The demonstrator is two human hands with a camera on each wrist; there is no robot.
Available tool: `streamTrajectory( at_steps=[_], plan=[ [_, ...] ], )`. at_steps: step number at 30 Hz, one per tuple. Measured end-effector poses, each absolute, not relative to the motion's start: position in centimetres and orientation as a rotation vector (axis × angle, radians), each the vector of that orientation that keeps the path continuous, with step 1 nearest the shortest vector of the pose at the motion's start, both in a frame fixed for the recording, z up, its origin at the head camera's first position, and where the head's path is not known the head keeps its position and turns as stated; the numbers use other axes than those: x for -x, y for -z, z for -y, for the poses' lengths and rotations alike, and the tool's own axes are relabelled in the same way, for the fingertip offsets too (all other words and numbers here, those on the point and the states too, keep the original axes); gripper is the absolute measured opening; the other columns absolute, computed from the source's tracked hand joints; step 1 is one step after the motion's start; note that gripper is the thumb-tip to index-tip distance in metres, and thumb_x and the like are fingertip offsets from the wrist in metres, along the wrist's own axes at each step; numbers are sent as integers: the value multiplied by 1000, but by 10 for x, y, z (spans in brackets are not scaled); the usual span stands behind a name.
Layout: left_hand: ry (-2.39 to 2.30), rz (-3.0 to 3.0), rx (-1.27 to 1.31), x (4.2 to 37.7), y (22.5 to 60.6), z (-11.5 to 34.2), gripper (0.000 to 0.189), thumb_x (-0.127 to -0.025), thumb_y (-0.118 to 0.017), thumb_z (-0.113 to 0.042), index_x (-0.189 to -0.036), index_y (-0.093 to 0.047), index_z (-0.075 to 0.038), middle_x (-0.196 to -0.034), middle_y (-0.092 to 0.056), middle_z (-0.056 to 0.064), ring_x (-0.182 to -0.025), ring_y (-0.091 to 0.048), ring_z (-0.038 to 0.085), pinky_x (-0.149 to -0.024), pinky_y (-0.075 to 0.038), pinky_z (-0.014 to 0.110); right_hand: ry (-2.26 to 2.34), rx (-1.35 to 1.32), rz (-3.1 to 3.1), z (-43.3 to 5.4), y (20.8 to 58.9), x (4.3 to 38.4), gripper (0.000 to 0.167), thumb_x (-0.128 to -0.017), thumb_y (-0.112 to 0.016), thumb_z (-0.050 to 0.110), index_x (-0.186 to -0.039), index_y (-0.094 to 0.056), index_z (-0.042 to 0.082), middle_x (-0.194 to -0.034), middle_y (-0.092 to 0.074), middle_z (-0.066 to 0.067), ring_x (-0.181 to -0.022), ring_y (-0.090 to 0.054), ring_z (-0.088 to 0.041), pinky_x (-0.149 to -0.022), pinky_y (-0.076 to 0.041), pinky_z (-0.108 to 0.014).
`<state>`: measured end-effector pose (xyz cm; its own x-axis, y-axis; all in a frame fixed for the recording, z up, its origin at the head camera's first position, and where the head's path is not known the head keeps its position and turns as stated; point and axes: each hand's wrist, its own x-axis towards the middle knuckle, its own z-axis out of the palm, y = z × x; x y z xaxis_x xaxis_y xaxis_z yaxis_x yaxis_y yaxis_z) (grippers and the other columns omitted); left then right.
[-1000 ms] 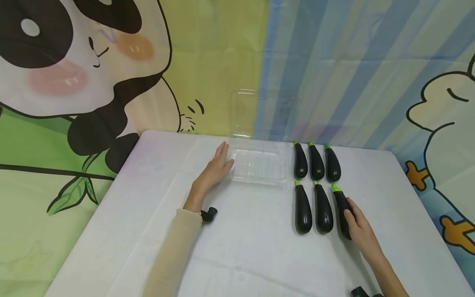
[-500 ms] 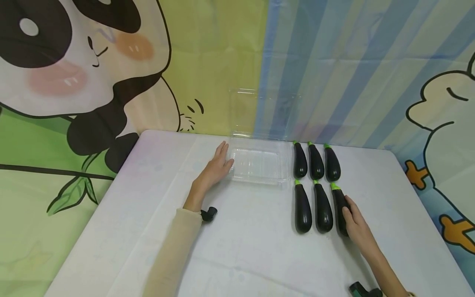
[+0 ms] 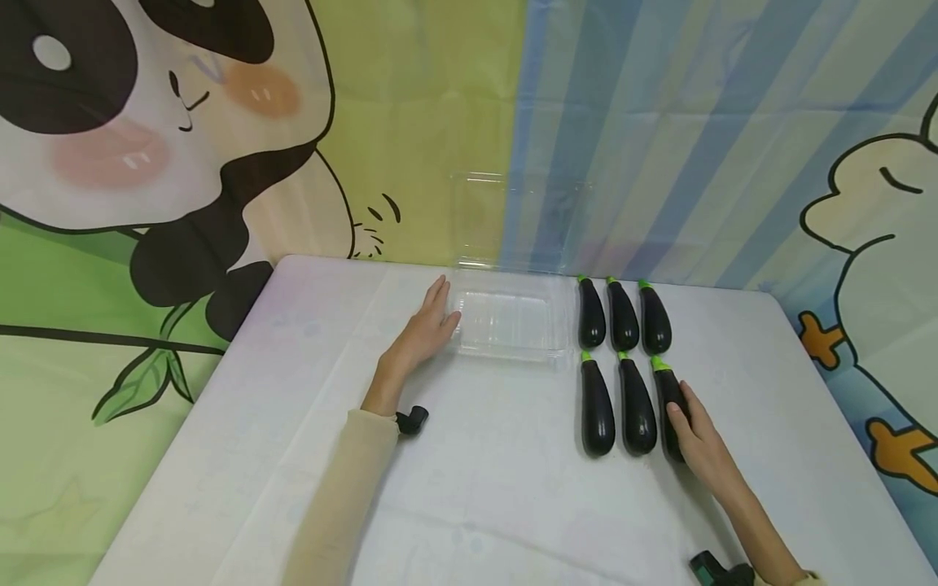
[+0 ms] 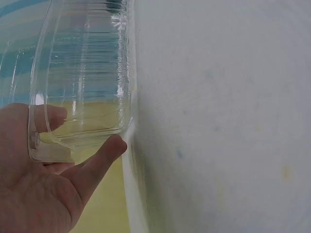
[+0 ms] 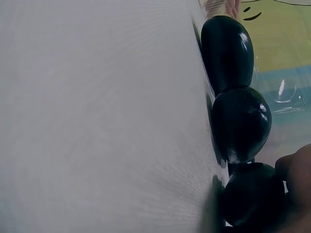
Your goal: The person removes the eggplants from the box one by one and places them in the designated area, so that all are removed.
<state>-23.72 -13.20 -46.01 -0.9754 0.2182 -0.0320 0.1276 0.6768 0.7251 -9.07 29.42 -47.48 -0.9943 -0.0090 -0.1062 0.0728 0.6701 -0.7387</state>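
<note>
My left hand [image 3: 421, 330] lies along the left side of a clear plastic clamshell box [image 3: 510, 325], fingers extended and thumb by its near corner. In the left wrist view the thumb [image 4: 104, 158] reaches the box's [image 4: 87, 73] lower corner, and a finger shows through the clear rim. My right hand [image 3: 699, 439] grips the near-right eggplant [image 3: 669, 399], thumb on top and fingers along its right side; its lower end is partly hidden. The right wrist view shows this eggplant [image 5: 252, 194] at the bottom, beside the fingers [image 5: 299, 177].
Next to the held one lie two eggplants, one in the middle [image 3: 638, 411] and one on the left [image 3: 598, 411]. Behind is a row of three smaller-looking ones, including one [image 3: 624, 317]. The box's raised lid [image 3: 520, 220] stands before a cartoon-printed backdrop [image 3: 425, 122] on the white table [image 3: 469, 488].
My right hand and the eggplant in it have shifted slightly left, and the thumb reaches farther across it. My left hand stays at the box.
</note>
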Motion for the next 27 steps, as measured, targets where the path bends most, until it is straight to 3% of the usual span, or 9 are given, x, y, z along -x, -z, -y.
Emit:
streamTrajectory(
  at_steps=[7,27],
  plan=[
    [-1202,-2779,-288,237,459,132,67,-102,-42,-32,-157,-10,-11,-166,-1,-2,-152,-14,26,-123,-19,47,1239,6,-2821,-294,477,91,69,-106,-29,33,-151,-1,-12,-152,-4,-42,-140,-6,-61,-111,-10,-73],
    [-1074,-2778,-273,232,453,135,70,-102,-39,-46,-158,-10,-17,-166,3,-8,-148,-24,32,-121,-23,51,1189,-50,-2791,-292,474,91,74,-105,-31,37,-151,4,-9,-153,-1,-41,-140,-5,-61,-110,-12,-73]
  ],
)
